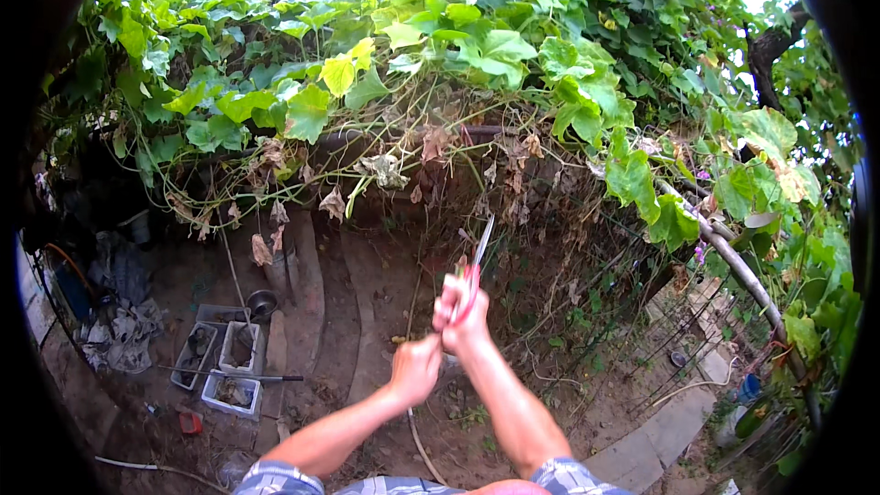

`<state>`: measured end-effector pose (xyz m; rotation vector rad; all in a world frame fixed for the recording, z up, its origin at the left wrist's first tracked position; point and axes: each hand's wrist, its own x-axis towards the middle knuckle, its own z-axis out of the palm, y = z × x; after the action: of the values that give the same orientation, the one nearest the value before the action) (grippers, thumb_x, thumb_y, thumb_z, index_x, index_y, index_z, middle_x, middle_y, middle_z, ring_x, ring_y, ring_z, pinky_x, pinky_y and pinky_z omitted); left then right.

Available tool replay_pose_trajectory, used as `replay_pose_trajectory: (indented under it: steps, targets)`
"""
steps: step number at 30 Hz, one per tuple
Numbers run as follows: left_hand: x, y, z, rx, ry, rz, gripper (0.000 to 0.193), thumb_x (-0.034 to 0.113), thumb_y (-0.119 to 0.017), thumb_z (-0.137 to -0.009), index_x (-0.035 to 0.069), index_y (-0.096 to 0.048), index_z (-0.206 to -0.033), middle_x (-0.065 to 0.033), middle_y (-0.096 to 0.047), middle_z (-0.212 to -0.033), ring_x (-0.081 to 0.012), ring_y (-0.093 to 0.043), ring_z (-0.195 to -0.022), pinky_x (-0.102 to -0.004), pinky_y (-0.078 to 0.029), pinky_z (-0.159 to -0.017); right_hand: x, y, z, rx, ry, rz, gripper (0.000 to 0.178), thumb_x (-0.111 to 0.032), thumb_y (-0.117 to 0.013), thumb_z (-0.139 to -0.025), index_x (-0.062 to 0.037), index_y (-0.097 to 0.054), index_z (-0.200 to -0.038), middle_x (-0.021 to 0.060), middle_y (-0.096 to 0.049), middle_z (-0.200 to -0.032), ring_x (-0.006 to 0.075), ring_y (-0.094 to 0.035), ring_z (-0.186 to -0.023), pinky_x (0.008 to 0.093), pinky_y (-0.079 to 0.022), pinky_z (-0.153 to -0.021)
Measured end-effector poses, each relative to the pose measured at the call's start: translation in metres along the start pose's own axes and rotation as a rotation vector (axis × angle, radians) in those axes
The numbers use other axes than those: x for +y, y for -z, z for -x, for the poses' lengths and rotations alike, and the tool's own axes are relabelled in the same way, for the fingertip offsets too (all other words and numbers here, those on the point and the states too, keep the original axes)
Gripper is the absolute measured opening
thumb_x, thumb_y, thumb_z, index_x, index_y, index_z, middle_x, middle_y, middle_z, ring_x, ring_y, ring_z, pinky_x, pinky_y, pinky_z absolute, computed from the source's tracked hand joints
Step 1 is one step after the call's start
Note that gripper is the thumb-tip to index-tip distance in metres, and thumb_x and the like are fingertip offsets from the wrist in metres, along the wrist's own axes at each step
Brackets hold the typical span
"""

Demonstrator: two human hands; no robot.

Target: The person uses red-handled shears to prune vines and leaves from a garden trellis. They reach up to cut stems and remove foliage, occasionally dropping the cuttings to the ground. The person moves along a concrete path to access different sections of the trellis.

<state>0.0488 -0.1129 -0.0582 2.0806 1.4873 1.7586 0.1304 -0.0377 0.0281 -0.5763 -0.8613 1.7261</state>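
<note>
My right hand (464, 316) is wrapped round the red handles of a pair of scissors (484, 240), whose bare metal blades point up and away toward the vines. Close below it, my left hand (418, 370) is closed with its fingertips near the right wrist. Whatever it grips, if anything, is hidden by the fingers. Ahead of the blades hang dry brown leaves (434, 142) and thin stems. Above them spreads a thick mass of green vine leaves (500, 50), a few of them yellow.
A curved pole (747, 280) supports vines on the right, above stone slabs (655, 435). On the ground at left are several white trays (233, 394), a metal pot (262, 302), a long thin rod (275, 378), a red container (191, 423) and crumpled plastic sheeting (124, 335).
</note>
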Motion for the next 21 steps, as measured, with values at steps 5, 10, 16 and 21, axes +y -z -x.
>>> replay_pose_trajectory:
  steps: [5, 10, 16, 21]
  targets:
    - [-0.012, 0.011, 0.109, -0.336, 0.362, 0.044, 0.016, 0.016, -0.055, -0.089, 0.007, -0.066, -0.097, -0.0172, -0.065, -0.076, -0.0345, -0.066, -0.072, -0.0404, -0.05, -0.064, 0.075, 0.066, 0.073, 0.093, -0.081, 0.015, 0.02, -0.016, -0.069, -0.08, -0.0115, -0.051, -0.076, -0.0012, -0.044, -0.057, 0.0133, -0.046, -0.044, 0.0287, -0.035, -0.039]
    - [-0.041, 0.058, 0.151, -0.416, 0.455, -0.24, 0.019, 0.027, -0.056, -0.089, 0.015, -0.068, -0.096, -0.0114, -0.069, -0.09, -0.0324, -0.067, -0.084, -0.0445, -0.053, -0.072, 0.11, 0.126, 0.073, 0.078, 0.057, 0.264, 0.015, -0.012, -0.072, -0.078, -0.0035, -0.059, -0.079, 0.0047, -0.059, -0.066, 0.0182, -0.061, -0.054, 0.0304, -0.05, -0.049]
    - [-0.091, 0.165, 0.263, -0.125, 0.809, -0.643, 0.017, 0.024, -0.058, -0.084, 0.012, -0.069, -0.084, -0.0145, -0.067, -0.082, -0.0345, -0.066, -0.08, -0.0454, -0.051, -0.069, 0.114, 0.164, 0.084, 0.014, -0.137, 0.519, 0.016, -0.011, -0.071, -0.078, -0.0023, -0.057, -0.074, 0.0032, -0.055, -0.061, 0.0141, -0.055, -0.048, 0.027, -0.042, -0.042]
    - [-0.098, 0.27, 0.502, -0.244, 1.615, -1.077, 0.021, 0.02, -0.065, -0.073, 0.007, -0.074, -0.088, -0.0162, -0.07, -0.1, -0.0324, -0.066, -0.101, -0.0443, -0.052, -0.085, 0.159, 0.23, 0.106, 0.071, -0.264, 0.909, 0.022, -0.02, -0.074, -0.08, -0.0021, -0.063, -0.074, 0.007, -0.066, -0.066, 0.0146, -0.065, -0.061, 0.0304, -0.051, -0.06]
